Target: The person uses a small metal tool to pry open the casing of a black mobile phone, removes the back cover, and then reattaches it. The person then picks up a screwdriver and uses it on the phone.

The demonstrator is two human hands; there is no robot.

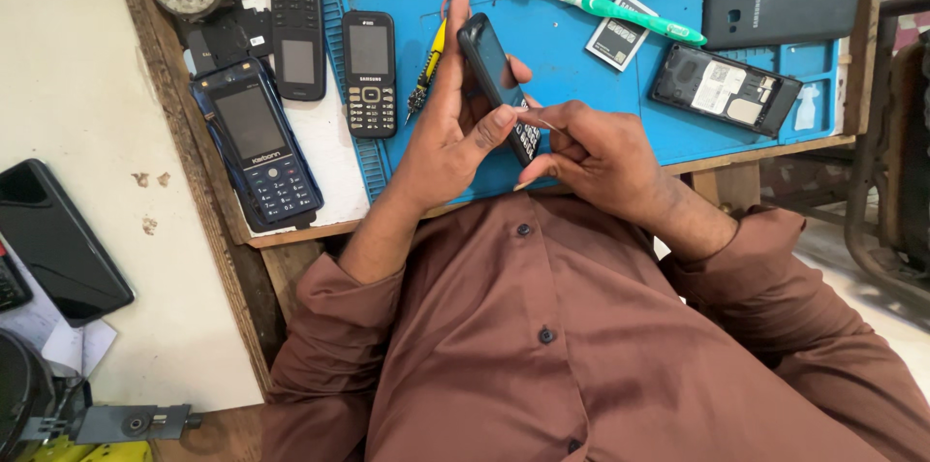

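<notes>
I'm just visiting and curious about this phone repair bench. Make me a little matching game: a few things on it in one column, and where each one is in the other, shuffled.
Things
1. toothbrush
2. small black keypad phone
3. blue keypad phone
4. opened phone with its back off

Places
A. lying at the bench's left edge, off the blue mat
B. held in the left hand, with the right hand at its lower end
C. on the mat's right side, below a black back cover
D. lying on the mat beside a loose battery

Pairs: 1-D, 2-B, 3-A, 4-C
</notes>
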